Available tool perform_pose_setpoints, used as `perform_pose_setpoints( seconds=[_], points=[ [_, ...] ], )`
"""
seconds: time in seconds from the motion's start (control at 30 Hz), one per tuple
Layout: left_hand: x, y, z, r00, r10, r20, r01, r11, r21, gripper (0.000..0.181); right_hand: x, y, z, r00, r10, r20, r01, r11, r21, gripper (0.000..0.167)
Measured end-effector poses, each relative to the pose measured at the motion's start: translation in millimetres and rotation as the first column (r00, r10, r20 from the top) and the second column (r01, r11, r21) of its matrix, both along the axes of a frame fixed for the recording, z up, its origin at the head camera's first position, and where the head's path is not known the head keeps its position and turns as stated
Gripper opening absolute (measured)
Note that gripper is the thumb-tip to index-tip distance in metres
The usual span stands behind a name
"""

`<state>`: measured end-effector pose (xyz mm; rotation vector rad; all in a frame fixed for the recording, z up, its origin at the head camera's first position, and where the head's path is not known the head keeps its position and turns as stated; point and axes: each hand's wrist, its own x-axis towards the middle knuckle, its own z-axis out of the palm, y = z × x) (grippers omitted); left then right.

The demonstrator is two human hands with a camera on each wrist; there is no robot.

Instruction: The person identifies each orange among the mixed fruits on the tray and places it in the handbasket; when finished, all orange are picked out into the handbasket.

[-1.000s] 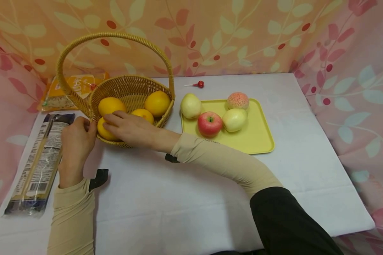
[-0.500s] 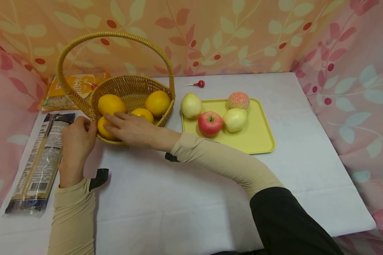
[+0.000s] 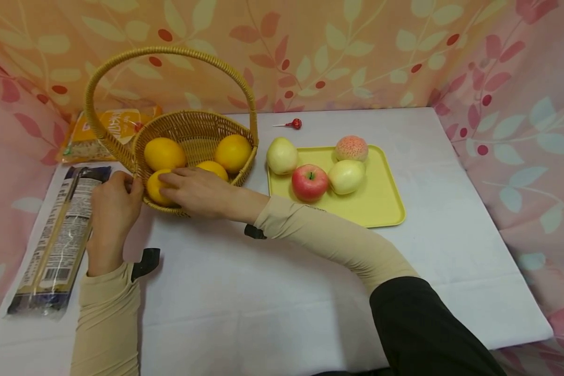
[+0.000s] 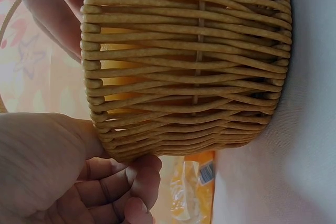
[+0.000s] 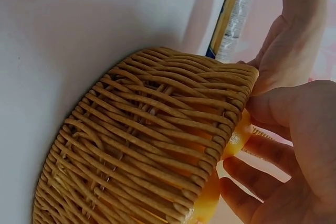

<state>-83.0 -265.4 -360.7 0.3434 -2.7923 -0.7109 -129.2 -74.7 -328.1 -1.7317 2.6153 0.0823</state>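
In the head view a wicker basket (image 3: 195, 122) with a tall handle stands at the back left, holding several oranges. My left hand (image 3: 115, 211) pinches its left rim between thumb and fingers; the left wrist view shows this grip on the woven edge (image 4: 113, 150). Reaching over the front rim, my right hand (image 3: 199, 193) has its fingers on the front-left orange (image 3: 156, 188). In the right wrist view the thumb and fingers of that hand (image 5: 294, 145) curve around an orange (image 5: 239, 137) just inside the rim. Another orange (image 3: 164, 153) lies behind it.
A yellow tray (image 3: 380, 203) to the right holds a red apple (image 3: 309, 183), two pale green fruits (image 3: 347, 177) and a pink speckled fruit (image 3: 352, 148). A lollipop (image 3: 295, 124) lies behind it. At left are a noodle pack (image 3: 58, 240) and an orange bag (image 3: 91, 138).
My right hand's fingers have drawn slightly to the right, showing more of the front-left orange, and the orange behind has shifted a little. My left hand stays on the basket rim.
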Motion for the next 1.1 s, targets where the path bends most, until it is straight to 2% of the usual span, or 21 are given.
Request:
perform_pose_setpoints(
  seconds=[0.37,0.57,0.73,0.87,1.0,1.1],
  points=[
    [-0.7,-1.3,-0.3,1.0,-0.005,0.012,0.005,1.0,0.003,0.038,-2.7,3.4,0.6,1.0,0.009,0.029,-0.009,1.0,0.003,0.043],
    [-0.2,-0.6,1.1,0.999,0.004,0.04,-0.004,1.0,0.008,0.038,-3.7,17.8,2.7,0.999,0.011,0.047,-0.01,1.0,-0.021,0.046],
    [-0.4,0.0,1.9,0.998,0.007,0.067,-0.008,1.0,0.016,0.039,-5.8,44.8,7.7,0.998,0.0,0.055,0.004,0.998,-0.068,0.048],
    [-0.2,0.4,2.0,0.999,0.005,0.046,-0.005,1.0,0.007,0.039,-7.6,73.8,10.3,0.999,0.0,0.045,0.007,0.988,-0.152,0.047],
    [-0.1,0.2,0.9,1.0,0.0,0.025,0.0,1.0,-0.004,0.038,-7.2,107.7,12.3,0.998,-0.01,0.061,0.026,0.965,-0.261,0.046],
    [-0.1,-0.2,0.7,1.0,-0.002,0.015,0.002,1.0,-0.015,0.038,-5.3,134.8,13.5,0.998,-0.023,0.067,0.045,0.938,-0.345,0.047]
  ],
)
